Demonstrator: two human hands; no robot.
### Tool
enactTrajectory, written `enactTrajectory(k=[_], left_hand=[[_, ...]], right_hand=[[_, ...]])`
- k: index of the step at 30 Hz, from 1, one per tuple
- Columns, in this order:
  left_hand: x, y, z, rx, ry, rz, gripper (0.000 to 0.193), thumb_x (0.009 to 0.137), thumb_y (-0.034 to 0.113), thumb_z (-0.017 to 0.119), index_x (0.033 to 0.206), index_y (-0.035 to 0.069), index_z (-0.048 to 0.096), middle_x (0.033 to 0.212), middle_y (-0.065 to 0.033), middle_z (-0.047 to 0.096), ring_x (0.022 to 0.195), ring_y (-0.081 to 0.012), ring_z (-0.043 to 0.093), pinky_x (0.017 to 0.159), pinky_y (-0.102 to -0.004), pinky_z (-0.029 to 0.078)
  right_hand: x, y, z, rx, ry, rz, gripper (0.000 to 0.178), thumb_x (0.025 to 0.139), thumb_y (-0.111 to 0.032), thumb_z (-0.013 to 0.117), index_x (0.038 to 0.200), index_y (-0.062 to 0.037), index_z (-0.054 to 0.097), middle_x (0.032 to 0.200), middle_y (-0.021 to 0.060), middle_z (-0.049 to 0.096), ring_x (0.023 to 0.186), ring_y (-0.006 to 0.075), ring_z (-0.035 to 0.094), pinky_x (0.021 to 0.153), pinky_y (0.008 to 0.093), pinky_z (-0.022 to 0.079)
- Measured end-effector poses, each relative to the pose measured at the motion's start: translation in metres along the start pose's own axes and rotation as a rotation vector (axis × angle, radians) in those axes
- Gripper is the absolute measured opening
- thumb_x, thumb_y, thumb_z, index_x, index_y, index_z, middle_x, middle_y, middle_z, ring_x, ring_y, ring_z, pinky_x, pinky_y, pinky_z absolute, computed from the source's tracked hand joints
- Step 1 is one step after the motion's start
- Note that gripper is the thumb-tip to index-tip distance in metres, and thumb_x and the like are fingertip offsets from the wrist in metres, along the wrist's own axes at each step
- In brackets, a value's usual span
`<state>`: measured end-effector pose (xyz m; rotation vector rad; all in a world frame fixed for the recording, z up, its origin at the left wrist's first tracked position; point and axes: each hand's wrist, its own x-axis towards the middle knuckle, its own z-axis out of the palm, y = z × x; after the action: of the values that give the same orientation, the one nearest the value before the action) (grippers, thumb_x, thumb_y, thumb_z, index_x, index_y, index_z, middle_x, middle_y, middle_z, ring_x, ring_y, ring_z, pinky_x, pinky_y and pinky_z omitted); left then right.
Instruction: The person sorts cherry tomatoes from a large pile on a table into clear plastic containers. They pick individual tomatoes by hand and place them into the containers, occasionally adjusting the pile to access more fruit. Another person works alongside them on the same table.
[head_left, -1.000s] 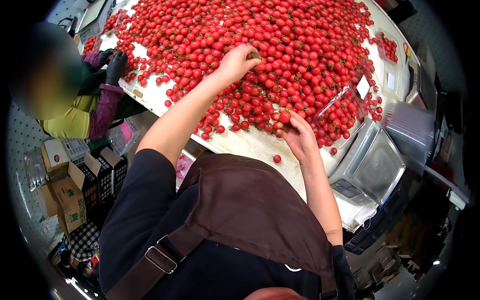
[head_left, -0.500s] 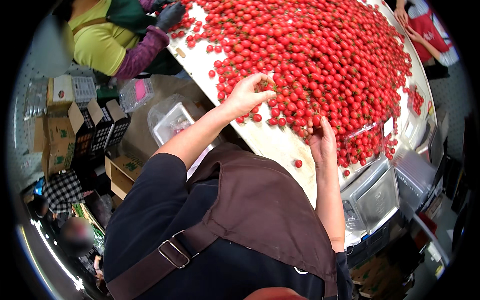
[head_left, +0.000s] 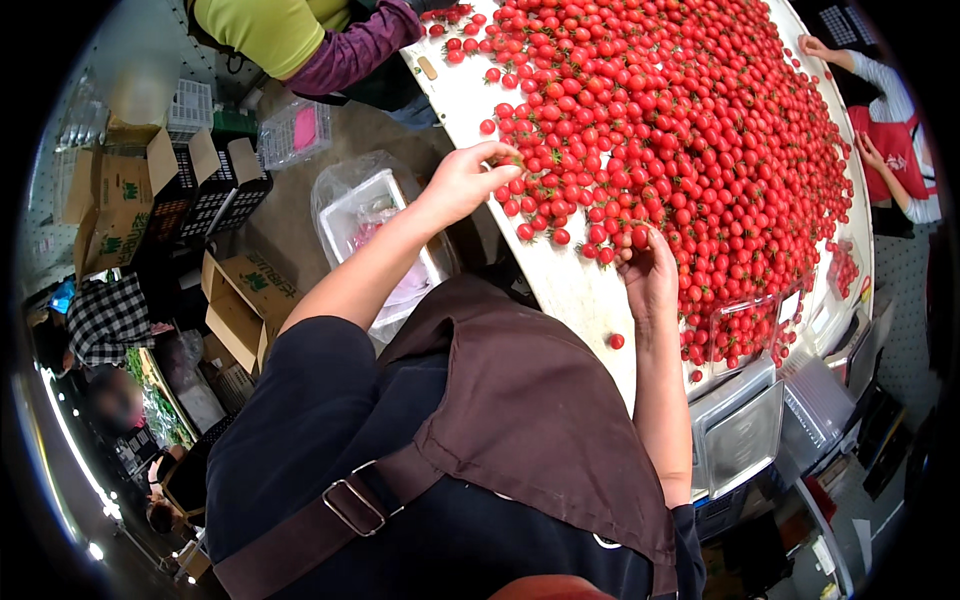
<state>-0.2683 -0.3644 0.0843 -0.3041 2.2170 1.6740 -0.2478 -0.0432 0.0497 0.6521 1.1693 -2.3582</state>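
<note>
Many red cherry tomatoes [head_left: 690, 150] with green stems lie heaped on a white table [head_left: 575, 300] before me. My right hand [head_left: 652, 275] is at the near edge of the heap, its fingertips closed on one cherry tomato [head_left: 640, 238]. At the heap's left edge, my left hand [head_left: 465, 185] has thumb and forefinger brought together. A small greenish bit shows at those fingertips, too small to name. A single loose cherry tomato [head_left: 616, 341] lies on the table left of my right forearm. Beside my right hand stands a clear plastic box [head_left: 745, 335] with tomatoes in it.
Clear plastic trays [head_left: 742, 435] are stacked at the table's right end. Left of the table are a white foam box [head_left: 335, 225], an open cardboard box [head_left: 235, 310] and dark crates [head_left: 210, 190]. A co-worker's purple sleeve [head_left: 355, 55] reaches in far left; another person [head_left: 890, 150] stands far right.
The view has shifted, so the table sits further right and lower. My left hand has drawn back to the heap's left edge, its fingers closer together. My right hand still holds a tomato.
</note>
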Motion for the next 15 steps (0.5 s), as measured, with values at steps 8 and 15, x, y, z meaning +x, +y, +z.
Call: enactTrajectory(k=[8,15], left_hand=[[-0.026,-0.008,-0.013,-0.156,-0.024,0.030,0.067,0.089,0.013,0.067,0.151,0.019,0.040,0.087,-0.0011,0.056,0.059,-0.0059,0.045,0.056,-0.0213,0.040],[-0.016,-0.005,-0.012,0.602,0.125,0.545,0.056,0.085,0.017,0.071,0.138,0.015,0.051,0.100,-0.0139,0.067,0.082,-0.0295,0.065,0.072,-0.0396,0.053]], right_hand=[[0.002,-0.002,0.018,-0.106,0.171,-0.170,0.025,0.101,-0.019,0.053,0.121,-0.0033,0.055,0.093,0.0080,0.067,0.071,0.0131,0.061,0.065,0.0251,0.052],[0.007,-0.018,0.018,-0.148,0.238,-0.341,0.020,0.101,-0.015,0.054,0.117,-0.0034,0.054,0.090,0.0081,0.067,0.070,0.0127,0.061,0.065,0.0243,0.052]])
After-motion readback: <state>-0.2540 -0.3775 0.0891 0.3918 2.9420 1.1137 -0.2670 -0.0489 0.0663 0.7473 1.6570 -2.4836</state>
